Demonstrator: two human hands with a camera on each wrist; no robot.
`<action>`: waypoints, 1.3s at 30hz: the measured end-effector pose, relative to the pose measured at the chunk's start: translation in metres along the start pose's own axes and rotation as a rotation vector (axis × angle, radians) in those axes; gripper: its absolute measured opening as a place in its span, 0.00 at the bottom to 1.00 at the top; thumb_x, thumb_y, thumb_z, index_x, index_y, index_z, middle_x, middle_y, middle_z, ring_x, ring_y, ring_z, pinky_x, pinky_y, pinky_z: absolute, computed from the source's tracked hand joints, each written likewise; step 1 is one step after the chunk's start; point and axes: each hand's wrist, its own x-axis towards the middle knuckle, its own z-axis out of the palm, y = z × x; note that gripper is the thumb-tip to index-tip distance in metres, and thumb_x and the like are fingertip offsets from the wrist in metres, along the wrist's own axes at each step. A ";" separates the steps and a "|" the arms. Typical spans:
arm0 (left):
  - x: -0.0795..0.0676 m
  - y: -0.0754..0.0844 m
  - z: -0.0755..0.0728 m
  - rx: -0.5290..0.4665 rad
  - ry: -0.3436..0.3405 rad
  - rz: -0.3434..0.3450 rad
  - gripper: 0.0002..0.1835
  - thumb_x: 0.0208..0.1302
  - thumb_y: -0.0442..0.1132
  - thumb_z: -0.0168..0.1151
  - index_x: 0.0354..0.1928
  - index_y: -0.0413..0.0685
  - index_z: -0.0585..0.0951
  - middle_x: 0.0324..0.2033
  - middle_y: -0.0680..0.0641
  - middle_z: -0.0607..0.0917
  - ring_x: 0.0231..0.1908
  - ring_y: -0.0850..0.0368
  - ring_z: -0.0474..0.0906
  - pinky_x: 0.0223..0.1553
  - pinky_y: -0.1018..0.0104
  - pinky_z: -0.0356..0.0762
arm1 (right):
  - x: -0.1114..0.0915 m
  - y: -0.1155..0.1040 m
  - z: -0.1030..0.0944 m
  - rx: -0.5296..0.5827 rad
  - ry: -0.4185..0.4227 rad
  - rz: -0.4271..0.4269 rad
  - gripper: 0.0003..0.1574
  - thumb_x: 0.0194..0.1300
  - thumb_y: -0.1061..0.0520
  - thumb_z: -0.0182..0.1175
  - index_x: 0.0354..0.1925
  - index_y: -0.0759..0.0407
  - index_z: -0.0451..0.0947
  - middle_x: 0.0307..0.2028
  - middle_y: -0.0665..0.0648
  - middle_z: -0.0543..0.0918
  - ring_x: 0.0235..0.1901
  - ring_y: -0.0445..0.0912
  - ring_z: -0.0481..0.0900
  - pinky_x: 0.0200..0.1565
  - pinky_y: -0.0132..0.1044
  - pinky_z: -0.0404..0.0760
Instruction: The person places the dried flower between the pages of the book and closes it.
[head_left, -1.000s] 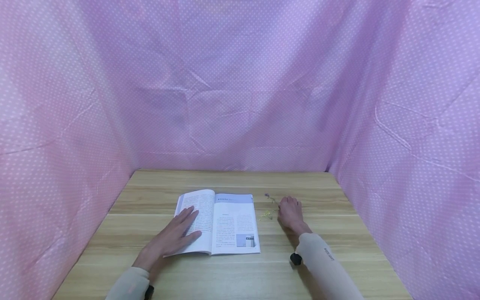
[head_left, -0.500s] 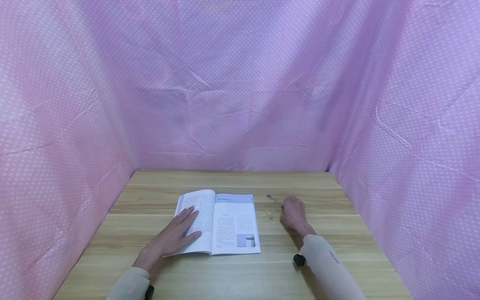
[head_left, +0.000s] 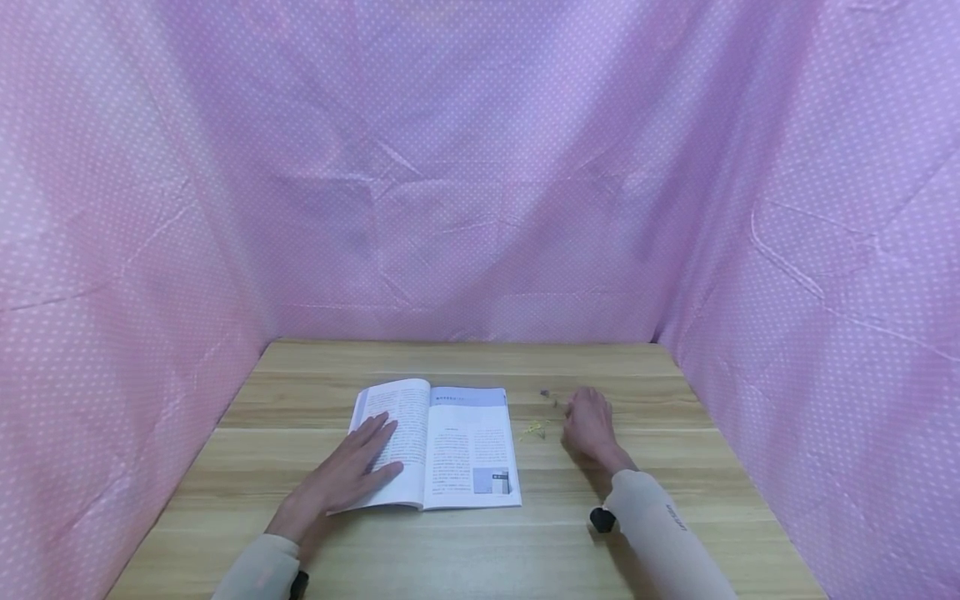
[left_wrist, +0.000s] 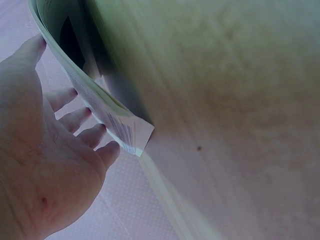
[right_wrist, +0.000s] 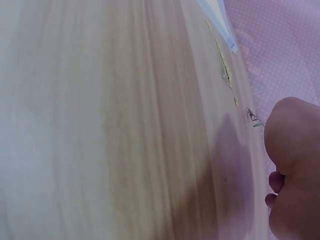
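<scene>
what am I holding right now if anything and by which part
Your right hand holds the purple-flowered sprig by its stem, exact grip hidden; your left hand rests on the open book.

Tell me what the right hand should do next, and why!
Maybe carry the purple flower left to the open book: the right hand seems to pinch its stem, while the left hand rests on the left page, leaving the right page uncovered.

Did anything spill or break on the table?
Nothing looks spilled. The yellow sprig looks a bit odd: it lies loose on the table beside the open book, near yellow bits that seem separate, though I can't tell if they broke off.
</scene>
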 end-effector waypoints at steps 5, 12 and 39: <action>0.000 0.000 0.000 0.007 0.004 0.001 0.47 0.84 0.67 0.58 0.91 0.48 0.61 0.92 0.39 0.56 0.91 0.30 0.50 0.89 0.26 0.54 | -0.001 -0.002 0.000 0.027 0.006 -0.006 0.04 0.74 0.68 0.55 0.45 0.67 0.75 0.44 0.67 0.82 0.49 0.64 0.79 0.69 0.66 0.78; 0.000 0.000 0.001 0.007 0.003 0.000 0.47 0.84 0.67 0.58 0.90 0.48 0.61 0.92 0.39 0.56 0.91 0.30 0.51 0.89 0.26 0.54 | -0.002 0.002 0.006 0.099 0.059 -0.092 0.04 0.71 0.70 0.50 0.42 0.67 0.72 0.40 0.66 0.79 0.44 0.61 0.76 0.60 0.61 0.80; 0.000 0.000 -0.001 0.000 0.006 0.007 0.46 0.84 0.66 0.59 0.90 0.48 0.62 0.92 0.39 0.57 0.91 0.30 0.51 0.89 0.26 0.54 | -0.009 0.001 -0.008 0.111 -0.125 -0.063 0.08 0.80 0.67 0.55 0.40 0.60 0.79 0.42 0.58 0.83 0.50 0.56 0.81 0.61 0.59 0.80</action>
